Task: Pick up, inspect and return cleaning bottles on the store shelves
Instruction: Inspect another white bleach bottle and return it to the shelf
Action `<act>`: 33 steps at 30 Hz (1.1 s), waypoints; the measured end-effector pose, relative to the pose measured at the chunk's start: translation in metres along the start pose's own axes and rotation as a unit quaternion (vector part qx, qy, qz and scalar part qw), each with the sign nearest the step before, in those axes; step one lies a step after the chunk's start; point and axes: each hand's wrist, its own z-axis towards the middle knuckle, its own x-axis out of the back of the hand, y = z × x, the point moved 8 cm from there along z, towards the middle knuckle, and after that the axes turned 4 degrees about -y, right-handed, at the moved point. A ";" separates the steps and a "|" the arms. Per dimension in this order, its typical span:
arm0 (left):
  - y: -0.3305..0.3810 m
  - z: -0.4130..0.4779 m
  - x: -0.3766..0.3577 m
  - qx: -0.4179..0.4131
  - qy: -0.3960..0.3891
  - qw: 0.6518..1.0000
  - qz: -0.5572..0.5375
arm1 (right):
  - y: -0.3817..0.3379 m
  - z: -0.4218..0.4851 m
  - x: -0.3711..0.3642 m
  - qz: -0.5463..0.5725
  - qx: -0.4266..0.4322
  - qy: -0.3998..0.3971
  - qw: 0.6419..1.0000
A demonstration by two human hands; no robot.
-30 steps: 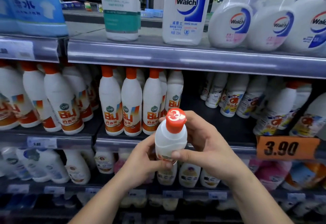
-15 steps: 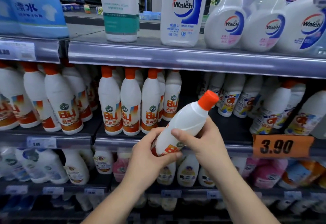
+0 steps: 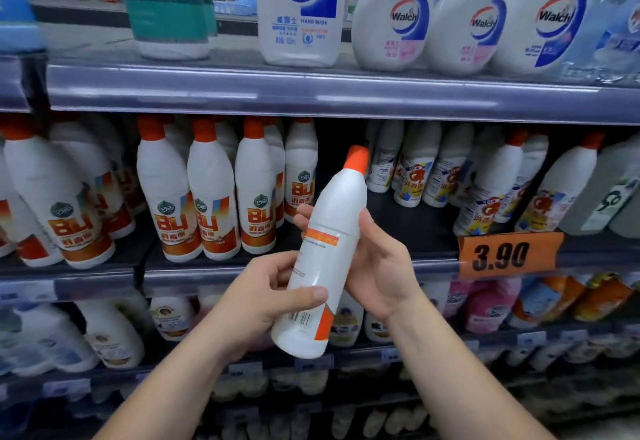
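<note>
Holding the white bottle (image 3: 327,259) in front of the shelves, you are at the inspection step — pick-up is done, the back label with its barcode faces you, and the return is left. Your left hand (image 3: 258,301) grips the lower body from 9 o'clock, thumb laid across the front just above the barcode. Your right hand (image 3: 379,266) cradles the upper body from 3 o'clock, fingers curled behind it. The bottle lies between both hands, tilted, with its orange cap (image 3: 356,160) toward 1 o'clock. The bare patch of middle shelf (image 3: 422,231) beside the matching bottles (image 3: 211,197) — 12 o'clock from the grip — looks like its slot.
</note>
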 end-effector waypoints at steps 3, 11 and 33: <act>0.005 0.004 -0.001 -0.007 0.035 0.999 0.018 | -0.003 0.003 0.000 0.024 0.003 -0.004 1.000; 0.008 0.012 0.000 -0.030 0.054 0.998 0.032 | -0.018 0.012 0.012 -0.064 0.004 0.145 0.987; -0.013 0.033 0.005 -0.042 0.037 0.985 -0.165 | -0.032 0.016 0.024 -0.314 -0.090 0.057 0.943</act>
